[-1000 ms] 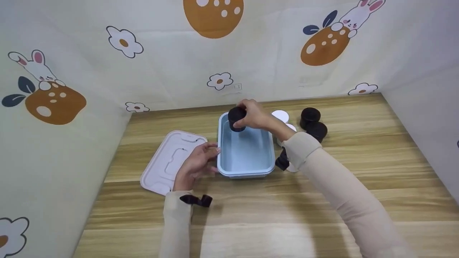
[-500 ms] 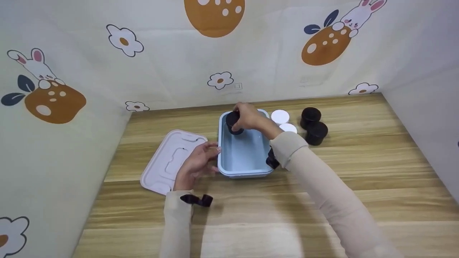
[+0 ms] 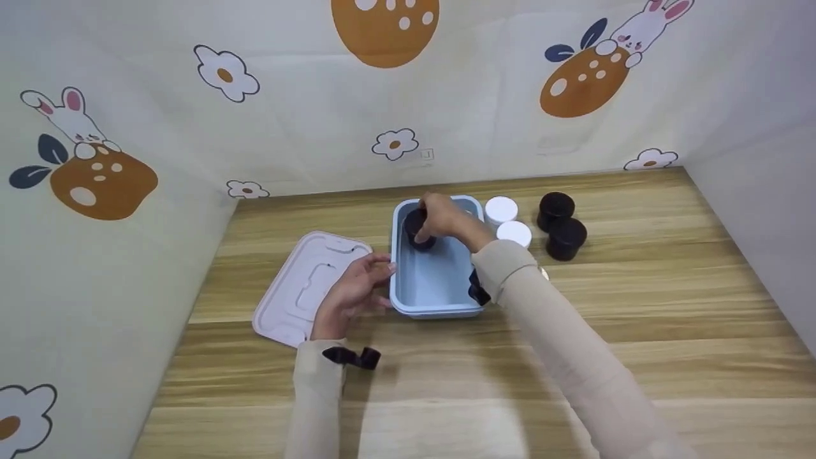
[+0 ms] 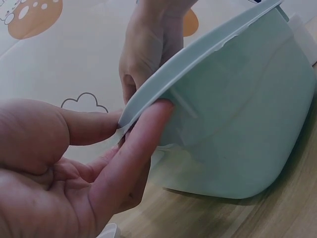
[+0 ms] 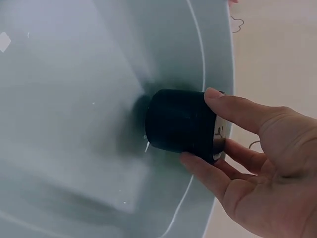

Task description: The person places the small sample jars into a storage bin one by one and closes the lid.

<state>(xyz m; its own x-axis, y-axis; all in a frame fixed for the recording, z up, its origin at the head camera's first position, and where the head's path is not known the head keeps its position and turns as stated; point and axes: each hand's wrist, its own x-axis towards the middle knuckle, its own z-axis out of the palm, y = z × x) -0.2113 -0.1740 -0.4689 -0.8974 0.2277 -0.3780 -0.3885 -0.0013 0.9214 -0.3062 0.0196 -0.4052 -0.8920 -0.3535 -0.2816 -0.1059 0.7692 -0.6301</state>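
While the left hand point(image 3: 357, 285) pinches the left rim of the blue tub point(image 3: 440, 310), whose long axis runs front to back, a black jar point(image 5: 176, 121) is held roughly upright inside its far left corner, the right hand point(image 3: 444, 218) gripping it from above, fingers pointing down.

Text, labels, brands, numbers: none readable | small square mark point(image 3: 426, 154) on patterned backdrop point(image 3: 319, 121): too small to read

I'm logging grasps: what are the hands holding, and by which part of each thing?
The right hand grips a black jar around its upper end; the left hand pinches the blue box by its left-side rim.
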